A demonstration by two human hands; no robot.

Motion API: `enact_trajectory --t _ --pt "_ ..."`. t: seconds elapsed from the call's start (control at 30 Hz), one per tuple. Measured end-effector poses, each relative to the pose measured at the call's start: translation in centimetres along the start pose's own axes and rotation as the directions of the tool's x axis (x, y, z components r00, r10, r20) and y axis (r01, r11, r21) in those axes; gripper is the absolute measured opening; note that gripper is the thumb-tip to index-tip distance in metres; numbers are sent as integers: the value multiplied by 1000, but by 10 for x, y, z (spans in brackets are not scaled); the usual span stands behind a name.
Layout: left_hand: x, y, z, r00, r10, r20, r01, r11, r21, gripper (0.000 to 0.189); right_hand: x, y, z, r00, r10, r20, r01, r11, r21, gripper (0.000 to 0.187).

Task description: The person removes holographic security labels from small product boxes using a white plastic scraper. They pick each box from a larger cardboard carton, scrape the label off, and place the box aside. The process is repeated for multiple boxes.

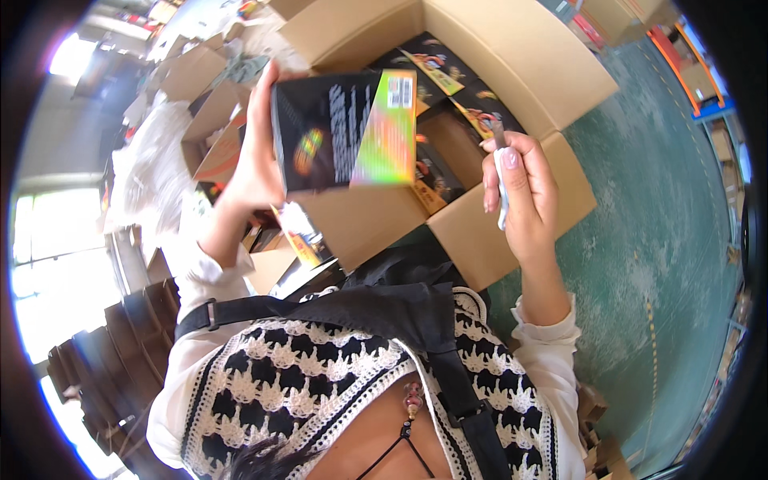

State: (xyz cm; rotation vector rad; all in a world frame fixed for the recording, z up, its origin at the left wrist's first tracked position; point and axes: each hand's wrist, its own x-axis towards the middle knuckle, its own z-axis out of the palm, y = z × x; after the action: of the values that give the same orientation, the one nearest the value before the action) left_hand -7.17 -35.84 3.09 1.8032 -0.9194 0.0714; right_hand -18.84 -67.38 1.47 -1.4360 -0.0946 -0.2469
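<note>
My left hand (259, 150) grips a black product box (318, 138) with a green and orange panel that bears a printed code and writing. The box is held up over the near left part of a large cardboard carton (372, 222) with its flaps spread. My right hand (523, 180) is closed around the white handle of a small utility knife (503, 186), its blade pointing away from me, over the carton's right side. Inside the carton stand several similar black boxes (432, 60), with a gap among them showing brown cardboard. The fingers behind the held box are partly hidden.
Smaller cartons (198, 72) and clear plastic wrap (144, 162) lie to the left. Stacked folded cardboard (114, 354) stands at the lower left. Green floor (630, 240) stretches to the right, with an orange and blue shelving rack (690, 78) at the far right.
</note>
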Motion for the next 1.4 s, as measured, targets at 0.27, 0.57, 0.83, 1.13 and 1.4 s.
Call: enact_trajectory --t 0.27,0.57,0.83,1.13,1.4 --pt "-189 81 25 200 -785 -587 -40 592 -805 114 -23 -33 119 836 94 541 49 969 -243 21" --pt "-290 127 46 130 -751 -647 85 658 -748 112 -58 -7 189 758 151 634 47 958 -284 15" --pt "-312 145 58 139 -669 -730 154 743 -651 110 -73 -12 209 730 259 633 -56 945 -322 14" --pt "-313 146 56 240 -560 -793 252 825 -506 109 -83 -3 212 752 81 654 122 958 -259 9" --pt "-314 148 49 359 -455 -815 308 882 -357 107 -81 -5 206 683 60 728 205 941 -270 18"
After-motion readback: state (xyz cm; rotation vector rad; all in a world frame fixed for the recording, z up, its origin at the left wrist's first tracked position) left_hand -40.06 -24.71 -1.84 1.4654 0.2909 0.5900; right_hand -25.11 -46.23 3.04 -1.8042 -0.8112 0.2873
